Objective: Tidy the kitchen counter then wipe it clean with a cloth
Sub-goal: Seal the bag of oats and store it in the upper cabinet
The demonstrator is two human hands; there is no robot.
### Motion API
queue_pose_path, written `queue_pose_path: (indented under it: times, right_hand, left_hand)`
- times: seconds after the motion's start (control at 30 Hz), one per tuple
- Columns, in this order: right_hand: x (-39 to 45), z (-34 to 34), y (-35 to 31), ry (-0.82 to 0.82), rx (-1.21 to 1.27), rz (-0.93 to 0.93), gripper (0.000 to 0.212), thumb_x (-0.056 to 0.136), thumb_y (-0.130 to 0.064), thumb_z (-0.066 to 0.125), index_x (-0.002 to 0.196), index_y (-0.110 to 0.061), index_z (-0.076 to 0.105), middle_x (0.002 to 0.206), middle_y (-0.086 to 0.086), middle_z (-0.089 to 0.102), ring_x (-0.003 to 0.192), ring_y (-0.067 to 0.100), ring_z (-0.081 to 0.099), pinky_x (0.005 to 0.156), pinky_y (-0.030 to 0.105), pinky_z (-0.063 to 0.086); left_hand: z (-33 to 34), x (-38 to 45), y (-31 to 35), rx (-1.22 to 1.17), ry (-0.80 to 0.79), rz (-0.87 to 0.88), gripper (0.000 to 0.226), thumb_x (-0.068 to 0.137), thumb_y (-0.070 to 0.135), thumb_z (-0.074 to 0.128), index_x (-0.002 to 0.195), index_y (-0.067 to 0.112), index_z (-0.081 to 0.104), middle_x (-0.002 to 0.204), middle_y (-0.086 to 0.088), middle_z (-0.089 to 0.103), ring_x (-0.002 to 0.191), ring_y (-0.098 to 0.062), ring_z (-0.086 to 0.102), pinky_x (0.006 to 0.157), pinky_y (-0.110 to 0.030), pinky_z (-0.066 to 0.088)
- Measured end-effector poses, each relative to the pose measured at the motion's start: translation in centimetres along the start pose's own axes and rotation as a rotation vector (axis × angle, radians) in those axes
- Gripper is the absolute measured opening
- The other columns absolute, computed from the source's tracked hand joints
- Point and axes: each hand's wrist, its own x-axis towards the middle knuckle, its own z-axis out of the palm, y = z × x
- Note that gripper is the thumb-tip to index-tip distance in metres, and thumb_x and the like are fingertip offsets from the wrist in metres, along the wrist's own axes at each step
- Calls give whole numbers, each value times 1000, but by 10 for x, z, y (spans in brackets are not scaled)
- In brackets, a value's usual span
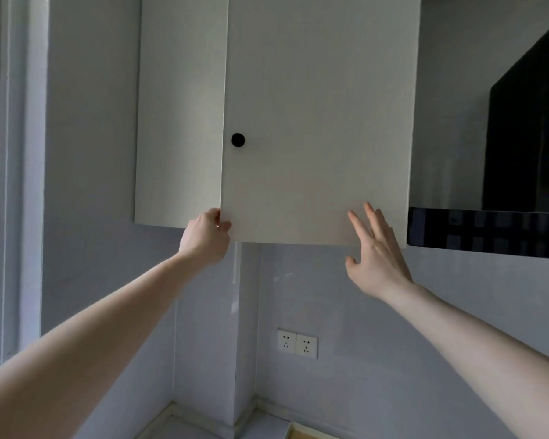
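Overhead, both bare arms are reaching up toward a white wall cabinet door (317, 122) that is carrying a round black knob (238, 140) near its left edge. The left hand (206, 237) is gripping the door's lower left corner, its fingers curling round the edge and the thumb pressing on the front face. The right hand (374, 255) is hovering at the door's lower right part with its fingers straight and spread, fingertips lying over the door face; whether they are touching it cannot be told. The door is standing slightly proud of the white cabinet panel (181, 122) beside it on the left. A black range hood (520, 153) is hanging just right of the cabinet. Below, a double wall socket (297, 343) is sitting on the pale wall, and only a small strip of the kitchen counter (263, 429) is showing at the bottom edge. No cloth is showing.
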Motion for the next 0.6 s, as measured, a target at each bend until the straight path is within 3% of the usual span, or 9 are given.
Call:
queue_pose_path:
  times: [0.1, 0.17, 0.2, 0.27, 0.37, 0.6]
  right_hand:
    - [0, 14, 6, -24, -43, 45, 89, 93, -16, 61, 163, -29, 7, 168, -6, -18, 155, 18, -14, 127, 41, -1]
    - [1, 19, 9, -40, -77, 69, 92, 92, -16, 62, 163, -29, 5, 167, -6, -20, 155, 18, -15, 127, 41, 0]
    - [2, 22, 9, -40, -89, 72, 93, 92, -16, 63, 163, -29, 3, 167, -6, -22, 155, 18, -16, 127, 42, 1]
    - [6, 27, 6, -26, -92, 79, 95, 91, -15, 63, 162, -30, 1, 166, -7, -25, 154, 19, -19, 127, 42, 4]
    - [11, 36, 0, -37, -113, 101, 99, 91, -19, 63, 162, -31, -6, 163, -6, -34, 152, 22, -26, 127, 44, 6]
    - [16, 49, 5, -87, -290, 76, 107, 88, -27, 63, 159, -28, -17, 159, 5, -42, 148, 34, -35, 125, 51, -6]
  left_hand:
    - [16, 3, -11, 84, 35, 115, 42, 99, 22, 53, 140, 19, 46, 138, -3, 55, 122, -32, 52, 90, -41, 46]
    - [32, -4, -17, 216, 47, 259, 73, 98, 21, 57, 158, 15, 17, 164, -4, 20, 143, -31, 30, 109, -44, 37]
    - [40, -7, -19, 307, 52, 336, 84, 98, 23, 58, 161, 14, 4, 169, -5, 0, 152, -31, 14, 120, -46, 27]
    - [56, -8, -25, 490, 39, 474, 92, 97, 24, 57, 161, 12, -9, 166, -9, -26, 155, -32, -15, 126, -51, 5]
    - [74, -5, -26, 598, -42, 518, 95, 99, 28, 53, 158, 10, -19, 162, -10, -35, 151, -32, -27, 125, -54, -5]
    - [84, 12, -20, 608, -206, 467, 97, 97, 28, 50, 156, 10, -25, 160, -9, -38, 152, -33, -26, 125, -54, -5]
